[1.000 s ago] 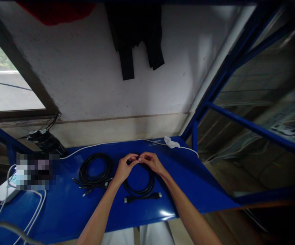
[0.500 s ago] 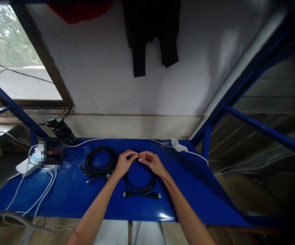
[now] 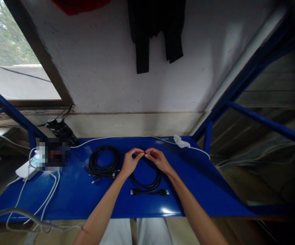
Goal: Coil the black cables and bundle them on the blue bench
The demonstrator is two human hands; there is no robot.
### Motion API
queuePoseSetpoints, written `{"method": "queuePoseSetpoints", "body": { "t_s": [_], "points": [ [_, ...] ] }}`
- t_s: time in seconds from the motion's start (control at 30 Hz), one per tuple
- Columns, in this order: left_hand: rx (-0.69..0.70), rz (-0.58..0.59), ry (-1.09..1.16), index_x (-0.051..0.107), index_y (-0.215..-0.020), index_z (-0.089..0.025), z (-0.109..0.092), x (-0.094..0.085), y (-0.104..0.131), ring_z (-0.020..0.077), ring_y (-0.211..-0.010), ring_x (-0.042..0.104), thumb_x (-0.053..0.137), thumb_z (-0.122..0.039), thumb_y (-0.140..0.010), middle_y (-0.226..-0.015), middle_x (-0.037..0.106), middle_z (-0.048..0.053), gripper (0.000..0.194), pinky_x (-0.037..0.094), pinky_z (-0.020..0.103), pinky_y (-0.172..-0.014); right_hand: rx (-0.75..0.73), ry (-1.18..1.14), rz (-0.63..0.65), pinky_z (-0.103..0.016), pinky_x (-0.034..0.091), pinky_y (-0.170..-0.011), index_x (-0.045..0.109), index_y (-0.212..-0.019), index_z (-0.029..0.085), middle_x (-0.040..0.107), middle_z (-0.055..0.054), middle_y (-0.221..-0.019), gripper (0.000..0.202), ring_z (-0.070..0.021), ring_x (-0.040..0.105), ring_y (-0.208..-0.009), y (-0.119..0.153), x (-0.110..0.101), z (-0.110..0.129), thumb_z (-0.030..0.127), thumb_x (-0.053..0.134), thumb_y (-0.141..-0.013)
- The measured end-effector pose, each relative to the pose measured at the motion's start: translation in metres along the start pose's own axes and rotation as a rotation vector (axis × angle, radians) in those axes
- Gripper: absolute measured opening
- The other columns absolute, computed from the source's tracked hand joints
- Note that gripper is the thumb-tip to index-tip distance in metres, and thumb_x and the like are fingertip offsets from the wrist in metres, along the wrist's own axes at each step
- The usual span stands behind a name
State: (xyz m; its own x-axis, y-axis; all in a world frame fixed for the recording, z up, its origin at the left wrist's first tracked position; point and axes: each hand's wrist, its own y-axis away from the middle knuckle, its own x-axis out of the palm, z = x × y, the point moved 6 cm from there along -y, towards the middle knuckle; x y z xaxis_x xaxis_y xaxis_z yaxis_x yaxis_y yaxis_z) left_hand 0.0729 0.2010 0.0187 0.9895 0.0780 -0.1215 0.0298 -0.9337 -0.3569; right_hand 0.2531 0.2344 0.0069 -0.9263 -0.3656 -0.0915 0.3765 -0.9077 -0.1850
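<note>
A coiled black cable (image 3: 147, 187) lies on the blue table (image 3: 86, 204), its two plugs pointing outward at the near side. At the far side of this coil, my left hand (image 3: 133, 161) and my right hand (image 3: 157, 160) meet with fingertips pinched together. Whatever sits between the fingertips is too small and dark to make out. To the left of my left hand rests a second bundle of black coiled cables (image 3: 104, 160) with several plug ends.
A white power strip (image 3: 27, 169) with white cords lies at the left, beside a pixelated patch. Black objects (image 3: 62, 131) stand behind it. A crumpled white item (image 3: 181, 142) sits on a cord at the back right. Blue frame bars rise at both sides.
The view has shifted slightly, so the table items and both hands appear a little further right. Both hands keep their pinch at the coil's far side.
</note>
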Motion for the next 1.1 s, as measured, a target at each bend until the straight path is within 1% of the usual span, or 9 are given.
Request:
{"method": "queuePoseSetpoints", "body": {
  "t_s": [0.3,0.43,0.63,0.77,0.8,0.87,0.93,1.0,1.1],
  "points": [
    [-0.006,0.016,-0.062,0.080,-0.101,-0.022,0.006,-0.005,-0.001,0.0217,-0.094,0.072,0.075,-0.046,-0.098,-0.099,0.081,0.005,0.025,0.055,0.035,-0.092,0.036,-0.065,-0.026,-0.034,0.053,-0.090,0.073,-0.100,0.024,0.072,-0.003,-0.097,0.038,-0.0205,0.065,-0.091,0.001,0.004,0.001,0.058,0.085,-0.087],
    [0.000,0.037,-0.068,0.080,-0.101,-0.023,0.006,-0.002,0.000,0.0213,-0.093,0.072,0.075,-0.044,-0.099,-0.099,0.081,0.004,0.022,0.055,0.035,-0.091,0.028,-0.081,-0.032,-0.033,0.053,-0.088,0.074,-0.099,0.024,0.072,-0.003,-0.096,0.037,-0.0204,0.065,-0.090,0.001,0.003,0.004,0.057,0.085,-0.088],
    [0.084,0.078,-0.144,0.080,-0.102,-0.024,0.001,0.002,0.001,0.0222,-0.093,0.070,0.072,-0.042,-0.102,-0.100,0.079,0.006,0.020,0.054,0.036,-0.091,-0.014,-0.023,-0.035,-0.031,0.051,-0.078,0.074,-0.099,0.023,0.068,-0.002,-0.088,0.034,-0.0190,0.062,-0.083,0.001,0.000,0.008,0.056,0.083,-0.091],
    [0.176,0.111,-0.262,0.080,-0.109,-0.025,-0.001,0.003,0.004,0.0252,-0.103,0.070,0.071,-0.038,-0.103,-0.106,0.077,0.008,0.017,0.052,0.040,-0.098,-0.090,0.099,-0.016,-0.036,0.054,-0.086,0.076,-0.099,0.023,0.074,-0.005,-0.095,0.030,-0.0228,0.067,-0.090,0.002,-0.002,0.012,0.054,0.076,-0.097],
    [0.190,0.128,-0.306,0.080,-0.114,-0.026,0.000,0.004,0.006,0.0265,-0.107,0.069,0.073,-0.038,-0.102,-0.110,0.077,0.008,0.019,0.052,0.042,-0.101,-0.117,0.144,-0.017,-0.038,0.054,-0.089,0.076,-0.100,0.024,0.075,-0.006,-0.097,0.028,-0.0239,0.069,-0.093,0.002,-0.003,0.013,0.052,0.074,-0.099],
    [0.202,0.169,-0.407,0.078,-0.125,-0.028,0.004,0.006,0.008,0.0297,-0.114,0.068,0.082,-0.040,-0.095,-0.118,0.075,0.010,0.033,0.050,0.046,-0.106,-0.170,0.241,-0.027,-0.041,0.053,-0.093,0.078,-0.101,0.024,0.077,-0.007,-0.101,0.024,-0.0255,0.071,-0.097,0.002,-0.005,0.014,0.046,0.070,-0.102],
    [0.200,0.205,-0.504,0.077,-0.128,-0.028,0.009,0.008,0.009,0.0317,-0.115,0.067,0.088,-0.041,-0.090,-0.120,0.073,0.010,0.042,0.048,0.048,-0.106,-0.212,0.319,-0.031,-0.042,0.053,-0.093,0.079,-0.101,0.024,0.077,-0.008,-0.102,0.021,-0.0263,0.071,-0.098,0.002,-0.006,0.015,0.042,0.068,-0.103],
    [0.191,0.231,-0.574,0.078,-0.123,-0.027,0.013,0.009,0.010,0.0307,-0.112,0.066,0.084,-0.037,-0.094,-0.116,0.073,0.010,0.031,0.048,0.047,-0.104,-0.240,0.359,-0.012,-0.042,0.054,-0.093,0.080,-0.101,0.024,0.078,-0.009,-0.102,0.020,-0.0261,0.072,-0.098,0.003,-0.005,0.015,0.039,0.067,-0.104],
    [0.178,0.266,-0.640,0.076,-0.115,-0.025,0.015,0.010,0.011,0.0274,-0.108,0.066,0.069,-0.029,-0.105,-0.113,0.072,0.008,0.013,0.048,0.045,-0.101,-0.261,0.375,0.022,-0.041,0.055,-0.094,0.080,-0.099,0.024,0.079,-0.009,-0.102,0.019,-0.0256,0.073,-0.098,0.004,0.000,0.014,0.037,0.067,-0.104]
  ]
}}
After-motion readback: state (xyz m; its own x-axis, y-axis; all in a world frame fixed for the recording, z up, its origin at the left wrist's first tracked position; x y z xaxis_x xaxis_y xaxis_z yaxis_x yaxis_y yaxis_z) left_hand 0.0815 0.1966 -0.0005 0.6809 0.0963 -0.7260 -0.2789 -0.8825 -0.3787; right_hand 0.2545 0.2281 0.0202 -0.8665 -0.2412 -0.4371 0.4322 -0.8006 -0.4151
